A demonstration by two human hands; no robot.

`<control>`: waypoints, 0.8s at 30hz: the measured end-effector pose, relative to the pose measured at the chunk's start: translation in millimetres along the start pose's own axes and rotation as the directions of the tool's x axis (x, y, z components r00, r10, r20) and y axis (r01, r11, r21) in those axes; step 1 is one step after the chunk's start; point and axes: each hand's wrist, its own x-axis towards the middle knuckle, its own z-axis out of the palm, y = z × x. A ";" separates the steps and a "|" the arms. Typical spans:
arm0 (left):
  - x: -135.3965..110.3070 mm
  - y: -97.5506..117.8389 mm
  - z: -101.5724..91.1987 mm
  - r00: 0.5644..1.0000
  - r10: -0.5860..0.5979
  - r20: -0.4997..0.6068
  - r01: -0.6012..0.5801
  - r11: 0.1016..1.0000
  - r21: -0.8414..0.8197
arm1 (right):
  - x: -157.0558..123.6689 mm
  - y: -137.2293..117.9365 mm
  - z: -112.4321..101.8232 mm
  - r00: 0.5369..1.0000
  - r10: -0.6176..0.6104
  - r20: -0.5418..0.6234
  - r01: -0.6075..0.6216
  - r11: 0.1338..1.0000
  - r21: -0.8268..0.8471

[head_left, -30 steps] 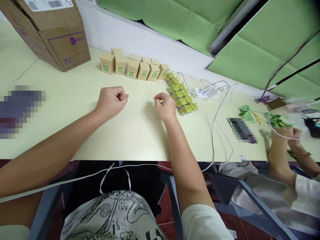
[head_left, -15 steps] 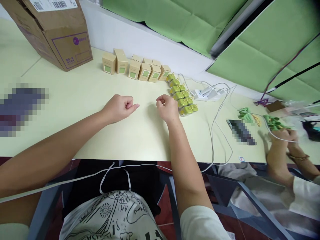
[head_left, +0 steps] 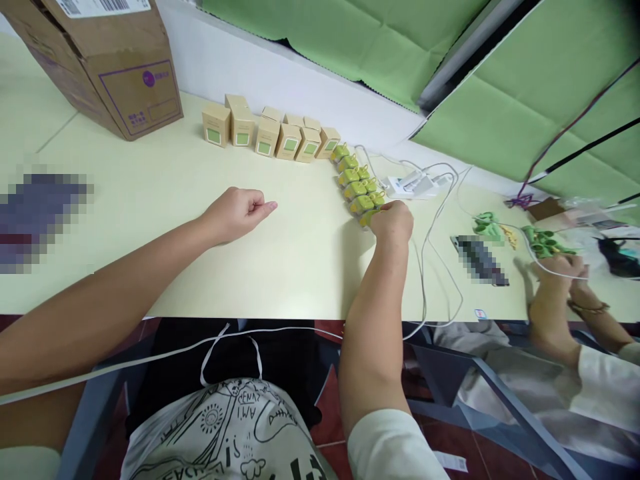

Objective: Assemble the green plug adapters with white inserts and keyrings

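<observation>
My left hand (head_left: pixel 235 215) rests on the pale table, its fingers curled into a fist and the thumb lying forward. Nothing shows in it. Over to the right, my right hand (head_left: pixel 393 223) is at the near end of a double row of small yellow-green containers (head_left: pixel 356 189) with loops on top. Its fingers are closed round the nearest right-hand container, which the hand mostly hides. Behind them, against the wall, stand several small brown cardboard boxes (head_left: pixel 267 139) with green squares on their fronts.
A large carton (head_left: pixel 135 87) stands at the back left. A power strip (head_left: pixel 410 185) with white cables (head_left: pixel 425 253) lies right of the containers. Further right are a blurred phone (head_left: pixel 480 260), green pieces (head_left: pixel 543 241) and another person's hands (head_left: pixel 563 270). A dark blurred object (head_left: pixel 43 220) lies left.
My right hand has moved right, from the table in front of the rows to the nearest containers, closing round one. My left hand has stayed in place.
</observation>
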 end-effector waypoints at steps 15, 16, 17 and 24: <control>0.8 -5.9 5.3 0.995 0.044 0.094 -0.042 0.999 -0.023 | -60.7 -67.6 11.2 0.938 -0.284 0.200 0.166 0.873 0.458; 0.4 -6.2 7.0 0.994 0.064 0.088 -0.061 0.997 -0.039 | -71.9 -75.7 17.3 0.906 -0.318 0.280 0.117 0.823 0.556; 0.0 -6.7 9.0 0.993 0.082 0.082 -0.078 0.996 -0.050 | -83.3 -83.1 23.2 0.872 -0.343 0.348 0.053 0.774 0.631; 2.5 -13.8 21.2 0.997 0.078 0.006 -0.078 0.997 -0.030 | -132.8 -110.1 45.5 0.784 -0.347 0.516 -0.199 0.646 0.737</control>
